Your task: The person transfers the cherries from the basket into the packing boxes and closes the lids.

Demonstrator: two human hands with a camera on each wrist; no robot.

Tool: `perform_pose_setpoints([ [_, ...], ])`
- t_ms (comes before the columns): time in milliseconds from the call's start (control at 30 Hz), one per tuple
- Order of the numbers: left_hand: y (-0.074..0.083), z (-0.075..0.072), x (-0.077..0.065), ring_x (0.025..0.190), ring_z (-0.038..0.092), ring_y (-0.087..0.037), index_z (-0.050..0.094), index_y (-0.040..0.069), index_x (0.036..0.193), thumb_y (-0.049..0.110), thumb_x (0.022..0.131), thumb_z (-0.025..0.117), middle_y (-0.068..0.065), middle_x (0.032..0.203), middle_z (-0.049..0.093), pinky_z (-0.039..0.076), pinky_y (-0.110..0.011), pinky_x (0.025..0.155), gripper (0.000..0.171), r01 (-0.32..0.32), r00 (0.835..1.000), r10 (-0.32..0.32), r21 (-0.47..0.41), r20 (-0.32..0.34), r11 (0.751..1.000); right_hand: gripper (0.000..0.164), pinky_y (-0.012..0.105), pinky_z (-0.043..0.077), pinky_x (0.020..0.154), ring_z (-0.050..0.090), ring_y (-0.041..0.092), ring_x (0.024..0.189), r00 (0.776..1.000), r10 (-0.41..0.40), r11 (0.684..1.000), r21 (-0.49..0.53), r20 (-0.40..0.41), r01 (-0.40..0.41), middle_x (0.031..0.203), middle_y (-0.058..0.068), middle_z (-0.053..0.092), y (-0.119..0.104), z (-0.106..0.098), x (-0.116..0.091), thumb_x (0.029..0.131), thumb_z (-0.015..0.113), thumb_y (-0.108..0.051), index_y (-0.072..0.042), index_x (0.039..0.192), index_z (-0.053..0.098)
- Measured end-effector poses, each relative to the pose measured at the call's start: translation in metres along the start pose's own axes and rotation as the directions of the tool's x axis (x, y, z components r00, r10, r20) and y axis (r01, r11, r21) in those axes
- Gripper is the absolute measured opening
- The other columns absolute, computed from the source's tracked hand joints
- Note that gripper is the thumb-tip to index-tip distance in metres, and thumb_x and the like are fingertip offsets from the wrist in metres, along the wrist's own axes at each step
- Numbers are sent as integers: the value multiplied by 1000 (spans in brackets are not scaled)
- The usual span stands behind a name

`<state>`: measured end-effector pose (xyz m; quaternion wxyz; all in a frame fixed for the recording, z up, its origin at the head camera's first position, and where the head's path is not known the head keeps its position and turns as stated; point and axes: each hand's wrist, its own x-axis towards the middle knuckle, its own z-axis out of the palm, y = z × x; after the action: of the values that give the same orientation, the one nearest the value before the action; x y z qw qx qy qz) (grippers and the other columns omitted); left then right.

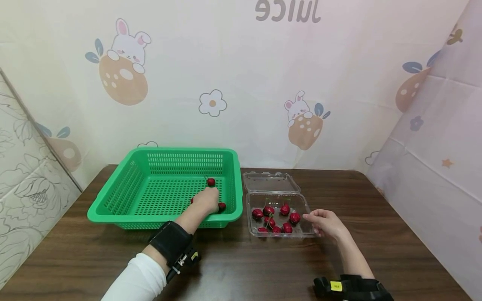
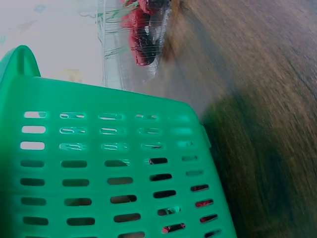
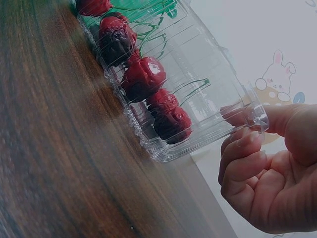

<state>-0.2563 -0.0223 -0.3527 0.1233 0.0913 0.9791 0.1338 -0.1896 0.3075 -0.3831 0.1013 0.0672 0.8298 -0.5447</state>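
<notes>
My left hand [image 1: 206, 200] reaches down into the green plastic basket [image 1: 113, 218], near its front right corner. Its fingertips are hidden, so I cannot tell whether it holds a cherry. One cherry [image 1: 211, 182] with a stem lies just beyond that hand; red bits of others show on both sides of it. My right hand [image 1: 326, 223] pinches the right edge of a clear plastic clamshell box [image 3: 208, 134], thumb and fingers on its rim. Several dark red cherries [image 1: 285, 209], some with green stems, lie inside this box. In the left wrist view the basket's slotted wall [image 2: 114, 168] hides the left hand.
The clamshell's transparent lid [image 1: 272, 182] is folded back toward the wall. Both containers stand side by side on a brown wooden table [image 1: 263, 267]. A printed curtain [image 1: 248, 62] hangs behind the table, and more patterned cloth covers the sides.
</notes>
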Motion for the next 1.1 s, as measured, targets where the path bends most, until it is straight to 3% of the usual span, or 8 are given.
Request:
perform_pose_setpoints([
  [367,-2,-3,-3,57,44,-18,50,6,68,6,80,62,-9,66,49,34,-30,48,17,-43,984,40,-17,-172,999,29,24,39,46,42,11,48,1000,-1,1000,1,0,1,58,0,44,-1,1,0,87,57,-25,2,88,50],
  [733,-3,-8,-9,56,49,-18,55,6,70,8,78,65,-6,65,52,37,-29,46,13,-67,960,31,-122,-279,990,27,24,39,46,42,12,48,1000,2,1000,-4,-10,-2,58,0,44,0,0,0,87,57,-26,1,87,50],
  [867,-3,-10,-13,60,52,-18,63,3,79,7,78,65,-8,74,59,41,-29,49,4,-94,942,41,-146,-332,985,26,24,39,46,42,11,48,1000,1,1000,-5,-12,-1,58,0,44,-1,1,0,87,58,-25,0,86,50],
  [1100,1,-14,-21,66,52,-18,66,1,87,4,77,64,-11,86,61,41,-27,50,11,-179,893,75,-198,-443,964,26,24,39,46,42,12,48,1000,1,1000,-5,-13,-1,58,1,44,-1,1,0,87,57,-25,1,86,50],
])
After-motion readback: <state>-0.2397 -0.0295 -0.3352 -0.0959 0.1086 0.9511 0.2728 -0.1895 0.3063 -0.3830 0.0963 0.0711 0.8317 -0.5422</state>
